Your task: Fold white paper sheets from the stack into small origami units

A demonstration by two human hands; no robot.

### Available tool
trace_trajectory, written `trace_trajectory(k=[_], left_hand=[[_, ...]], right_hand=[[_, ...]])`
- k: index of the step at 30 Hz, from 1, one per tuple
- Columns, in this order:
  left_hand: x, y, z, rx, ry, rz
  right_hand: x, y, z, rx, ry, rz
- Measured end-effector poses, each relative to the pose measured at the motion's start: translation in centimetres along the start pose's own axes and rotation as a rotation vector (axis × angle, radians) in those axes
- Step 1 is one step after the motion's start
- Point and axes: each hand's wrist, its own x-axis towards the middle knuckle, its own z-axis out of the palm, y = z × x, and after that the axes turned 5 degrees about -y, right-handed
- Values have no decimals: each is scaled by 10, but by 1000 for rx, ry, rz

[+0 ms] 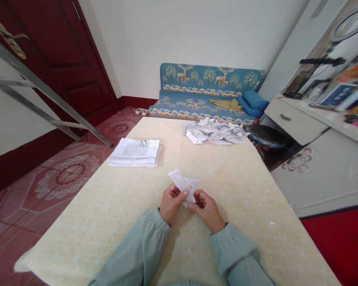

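A piece of folded white paper (183,183) with printed text on its right part is held up between my two hands, above the near middle of the table. My left hand (171,201) pinches its lower left side, the thumb lying across the front. At the lower right corner, the thumb and fingers of my right hand (208,209) are closed on the same paper. Beyond my left hand lies a stack of white paper sheets (134,153). A heap of folded paper pieces (214,132) covers part of the far right of the table.
The table (107,222) has a pale yellow patterned cloth. A small white scrap (272,223) lies on its right side. Behind stands a blue sofa (209,81); a metal ladder (50,93) leans at left. A round stool (267,136) and white desk (298,123) are at right.
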Motion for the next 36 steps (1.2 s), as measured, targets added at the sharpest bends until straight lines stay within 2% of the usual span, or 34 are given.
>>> trace_trajectory(k=[4,9,12,15,19,24,28,36], left_hand=[[-1,0,-1,31,16,-44],[-1,0,-3,131,20,-59],[-1,1,-1,177,39,-71],[-1,2,4,195,2,-95],[-2,5,8,197,-38,-44],[-3,7,9,184,-49,-4],[-4,6,6,172,-20,-8],[-4,2,-4,237,106,-105]], right_hand=[[-2,-6,-3,11,43,-2],[-3,-9,-9,140,167,0],[-2,-9,-4,228,143,-26],[-2,-9,5,199,126,-11],[-2,-7,13,217,189,-2],[-4,-4,11,261,254,8],[-5,-3,8,258,283,19],[-7,1,3,303,356,10]])
